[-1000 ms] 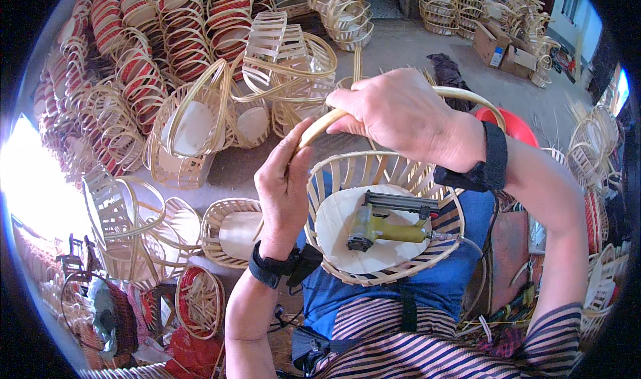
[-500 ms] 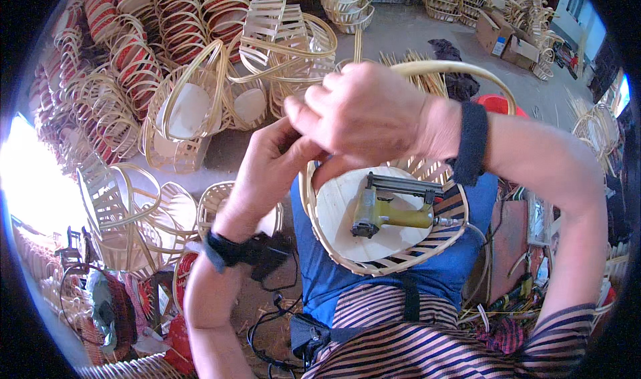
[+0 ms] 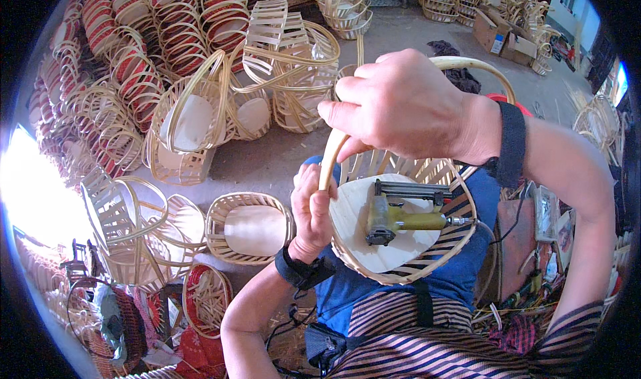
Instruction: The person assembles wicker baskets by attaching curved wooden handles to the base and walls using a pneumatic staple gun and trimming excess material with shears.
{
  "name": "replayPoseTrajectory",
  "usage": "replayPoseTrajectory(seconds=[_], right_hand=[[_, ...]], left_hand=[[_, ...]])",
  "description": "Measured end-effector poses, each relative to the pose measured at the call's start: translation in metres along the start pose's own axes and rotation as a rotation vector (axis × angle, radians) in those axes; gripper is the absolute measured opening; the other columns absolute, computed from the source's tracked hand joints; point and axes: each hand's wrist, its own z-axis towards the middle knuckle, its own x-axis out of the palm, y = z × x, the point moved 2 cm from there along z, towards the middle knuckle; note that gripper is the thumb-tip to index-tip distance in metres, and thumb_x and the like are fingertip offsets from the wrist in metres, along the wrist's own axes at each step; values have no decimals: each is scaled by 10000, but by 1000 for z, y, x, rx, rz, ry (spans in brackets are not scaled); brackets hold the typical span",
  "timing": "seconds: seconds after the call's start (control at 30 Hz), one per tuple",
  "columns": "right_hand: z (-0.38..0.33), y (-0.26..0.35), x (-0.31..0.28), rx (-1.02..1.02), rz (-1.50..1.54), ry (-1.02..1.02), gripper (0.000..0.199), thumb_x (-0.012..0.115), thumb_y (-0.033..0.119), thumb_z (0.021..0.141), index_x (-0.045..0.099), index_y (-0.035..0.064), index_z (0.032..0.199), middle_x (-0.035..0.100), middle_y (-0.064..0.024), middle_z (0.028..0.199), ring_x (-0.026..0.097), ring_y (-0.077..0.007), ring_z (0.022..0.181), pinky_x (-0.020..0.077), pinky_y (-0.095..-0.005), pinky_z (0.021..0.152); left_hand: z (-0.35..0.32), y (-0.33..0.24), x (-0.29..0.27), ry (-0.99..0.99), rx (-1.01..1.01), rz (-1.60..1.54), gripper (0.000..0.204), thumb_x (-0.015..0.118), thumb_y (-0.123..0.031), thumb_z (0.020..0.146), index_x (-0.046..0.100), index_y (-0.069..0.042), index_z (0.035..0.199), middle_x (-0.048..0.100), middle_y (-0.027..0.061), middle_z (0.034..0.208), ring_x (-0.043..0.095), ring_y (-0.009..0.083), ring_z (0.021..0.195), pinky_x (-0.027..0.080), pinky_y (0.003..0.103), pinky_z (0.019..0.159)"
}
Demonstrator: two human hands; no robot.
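A woven wood-strip basket (image 3: 459, 249) with a pale wooden base rests on my lap. Its bent handle (image 3: 502, 78) arches over the top. My right hand (image 3: 410, 105) is closed around the upper part of this handle, on its left side. Lower down, my left hand (image 3: 312, 209) grips the handle's left end by the basket rim, with its fingers curled. Inside the basket lies a yellow-green nail gun (image 3: 410, 220) with a dark magazine, and a hose fitting at its right end. My right hand hides part of the handle.
Handled baskets (image 3: 190, 122) stand on the floor at the left, before tall red-and-tan basket stacks (image 3: 177, 28). An oval basket (image 3: 257, 229) sits beside my left hand. A red basket of wood strips (image 3: 207, 299) is nearer. Cardboard boxes (image 3: 504, 38) lie far right.
My hands have come apart: the left moved down to the handle's end at the rim, the right shifted right along the handle. The view has shifted slightly, uncovering the oval basket.
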Motion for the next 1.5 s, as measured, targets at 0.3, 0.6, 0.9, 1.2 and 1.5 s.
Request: replayPoseTrajectory(seconds=[0.3,0.6,0.9,1.2,1.5], right_hand=[[1,5,-2,348,165,21,412,639,289,560,531,58,885,552,-66,752,538,-201,722,419,-312,620],[-125,77,108,373,685,398,544,665,258,549,408,-72,897,423,-208,936,483,-328,842,427,-343,701],[-145,77,142,560,1205,328,396,542,89,575,442,-47,933,491,-220,886,513,-293,812,407,-334,719],[-150,34,34,794,790,-127,218,553,89,633,539,-1,831,573,-136,718,561,-251,634,446,-310,578],[-153,53,5,737,533,-282,238,622,122,613,568,42,831,577,-104,824,549,-255,753,401,-344,681]], left_hand=[[7,-5,4,88,-168,-117,423,344,-446,811,395,-38,713,332,-11,603,317,80,554,282,210,502],[12,1,6,83,-196,-77,441,363,-466,800,395,-48,662,328,-20,574,302,68,535,254,204,480],[18,5,25,111,-281,-13,325,390,-328,821,427,-19,730,354,5,555,336,86,525,305,222,474],[42,5,51,127,-329,221,282,430,-276,803,489,-1,835,494,170,615,488,320,573,388,338,517],[50,1,67,138,-231,290,301,424,-307,798,433,-27,687,476,173,554,478,358,570,359,402,487]])
